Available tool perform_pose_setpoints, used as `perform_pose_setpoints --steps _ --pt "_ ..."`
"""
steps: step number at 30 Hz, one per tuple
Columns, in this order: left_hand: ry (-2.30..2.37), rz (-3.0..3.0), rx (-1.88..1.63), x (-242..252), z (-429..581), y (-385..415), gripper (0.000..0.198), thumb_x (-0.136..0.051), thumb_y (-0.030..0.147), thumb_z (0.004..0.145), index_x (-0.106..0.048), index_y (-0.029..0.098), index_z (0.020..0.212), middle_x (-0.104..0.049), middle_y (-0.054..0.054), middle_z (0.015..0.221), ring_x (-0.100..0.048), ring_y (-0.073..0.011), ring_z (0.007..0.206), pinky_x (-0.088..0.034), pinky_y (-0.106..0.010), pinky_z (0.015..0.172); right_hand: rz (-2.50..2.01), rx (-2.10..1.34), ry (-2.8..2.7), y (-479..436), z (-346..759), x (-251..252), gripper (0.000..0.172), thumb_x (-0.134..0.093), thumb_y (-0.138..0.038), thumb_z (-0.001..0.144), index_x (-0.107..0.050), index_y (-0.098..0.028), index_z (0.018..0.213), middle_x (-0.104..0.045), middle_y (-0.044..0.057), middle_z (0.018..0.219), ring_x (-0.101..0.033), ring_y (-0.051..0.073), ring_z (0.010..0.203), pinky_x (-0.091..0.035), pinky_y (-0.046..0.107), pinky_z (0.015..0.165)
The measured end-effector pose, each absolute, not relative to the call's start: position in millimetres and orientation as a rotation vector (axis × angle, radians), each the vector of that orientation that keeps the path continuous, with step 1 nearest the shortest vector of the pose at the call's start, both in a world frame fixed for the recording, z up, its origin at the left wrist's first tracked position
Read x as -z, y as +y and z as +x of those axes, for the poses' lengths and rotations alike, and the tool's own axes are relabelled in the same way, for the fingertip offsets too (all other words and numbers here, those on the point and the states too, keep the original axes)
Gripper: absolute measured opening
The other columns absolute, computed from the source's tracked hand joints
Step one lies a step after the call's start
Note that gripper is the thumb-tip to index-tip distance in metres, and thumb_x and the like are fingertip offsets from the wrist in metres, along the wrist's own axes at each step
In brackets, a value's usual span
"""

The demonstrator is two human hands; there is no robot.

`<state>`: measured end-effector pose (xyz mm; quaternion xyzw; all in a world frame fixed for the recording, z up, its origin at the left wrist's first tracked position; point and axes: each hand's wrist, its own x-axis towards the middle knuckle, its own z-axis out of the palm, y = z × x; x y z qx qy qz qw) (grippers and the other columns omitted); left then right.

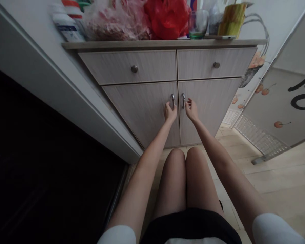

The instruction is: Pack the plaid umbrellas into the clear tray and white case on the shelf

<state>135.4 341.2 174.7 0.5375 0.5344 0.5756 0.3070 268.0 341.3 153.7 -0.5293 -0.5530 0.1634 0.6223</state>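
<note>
white bottle, red bag, glass mug on cabinet top

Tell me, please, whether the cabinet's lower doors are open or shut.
Shut: left door and right door meet at a narrow seam.

The cabinet doors and drawer fronts looked like matt wood, finely streaked with grain. Both door handles were shiny metal; the round knobs looked duller, also metallic. Along the cabinet top's back edge, the red bag was crinkled, glossy plastic, the mug smooth clear glass. Near its left corner, the white bottle looked like smooth plastic.
</note>
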Motion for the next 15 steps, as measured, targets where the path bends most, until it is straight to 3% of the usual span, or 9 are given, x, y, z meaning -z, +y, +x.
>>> perform_pose_setpoints --steps 3,7,10,15 --pt "1.363 1.437 -1.419 -183 145 360 0.033 -0.069 0.016 0.086 -0.058 0.018 0.116 -0.064 -0.016 0.122 -0.058 -0.0273 0.122 -0.041 -0.042 0.107 -1.22 -0.483 -1.372 368 261 -164 0.059 -0.044 -0.063 0.094 -0.053 -0.018 0.131 -0.063 0.018 0.126 -0.058 0.028 0.118 -0.044 0.049 0.105" --pt "1.225 1.29 -1.481 -183 143 357 0.015 -0.068 0.012 0.086 -0.057 0.019 0.082 -0.062 -0.008 0.086 -0.062 -0.0255 0.102 -0.044 -0.037 0.094 -1.157 -0.59 -1.361 364 256 -164 0.051 -0.046 -0.057 0.096 -0.051 -0.018 0.128 -0.063 0.015 0.118 -0.059 0.022 0.11 -0.044 0.044 0.105" --pt "1.122 1.235 -1.56 -178 135 335 0.026 -0.066 0.01 0.088 -0.051 0.021 0.069 -0.053 -0.003 0.072 -0.06 -0.0216 0.087 -0.042 -0.03 0.083 -1.099 -0.629 -1.319 334 259 -160 0.04 -0.045 -0.054 0.097 -0.053 -0.022 0.121 -0.063 0.008 0.103 -0.058 0.018 0.094 -0.048 0.037 0.094" --pt "1.053 1.261 -1.666 -162 105 270 0.026 -0.067 0.013 0.089 -0.052 0.021 0.069 -0.048 0.001 0.065 -0.051 -0.0171 0.069 -0.037 -0.026 0.069 -1.051 -0.579 -1.278 250 281 -154 0.032 -0.048 -0.057 0.096 -0.053 -0.025 0.098 -0.057 0.0 0.079 -0.054 0.014 0.071 -0.047 0.027 0.067"
